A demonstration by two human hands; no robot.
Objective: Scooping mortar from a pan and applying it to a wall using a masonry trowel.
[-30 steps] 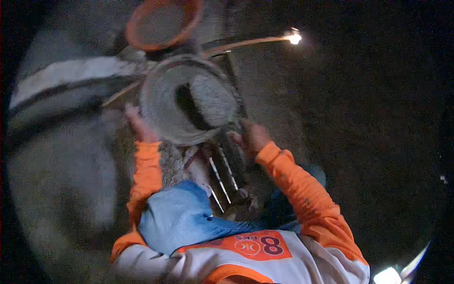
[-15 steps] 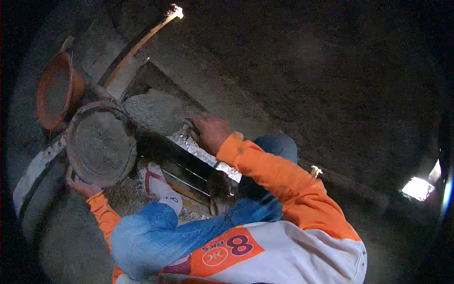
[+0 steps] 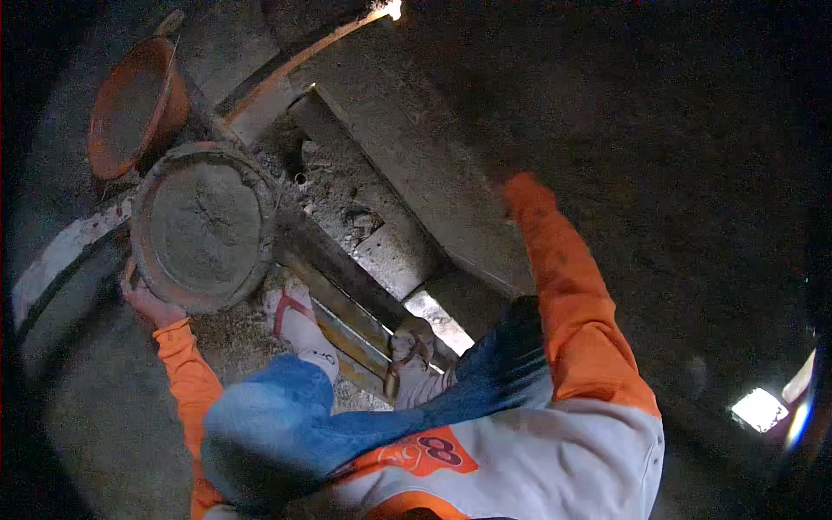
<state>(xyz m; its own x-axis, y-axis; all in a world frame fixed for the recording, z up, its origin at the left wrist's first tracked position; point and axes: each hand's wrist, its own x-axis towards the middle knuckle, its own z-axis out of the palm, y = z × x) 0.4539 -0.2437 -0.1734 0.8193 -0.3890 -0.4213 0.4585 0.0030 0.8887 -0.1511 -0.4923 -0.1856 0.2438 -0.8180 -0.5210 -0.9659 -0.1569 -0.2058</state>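
Observation:
At the left, my left hand [image 3: 152, 302] grips the lower rim of a round, shallow basin [image 3: 154, 276] with a grey, muddy-looking crust inside. The basin rests against the end of a dark beam. My right arm stretches far out to the right, and my right hand [image 3: 510, 184] is mostly lost in the dark. Its fingers and anything in them cannot be made out. Beyond the round basin stands an orange-brown tub [image 3: 163, 117], tilted, with grey inside.
Boards and beams [image 3: 347, 282] run slantwise from the basin toward my feet, with bright gaps between them. A rough, dirt-covered hollow [image 3: 334, 186] lies beyond them, beside a long ledge [image 3: 416, 156]. A curved wooden strip [image 3: 299, 56] reaches up to a bright spot. My sandaled foot [image 3: 295, 316] is below the basin.
My right hand has swung right and away from the beams. The pale grey rounded mass near it is gone from the hollow, baring rubble. My left hand stays on the basin.

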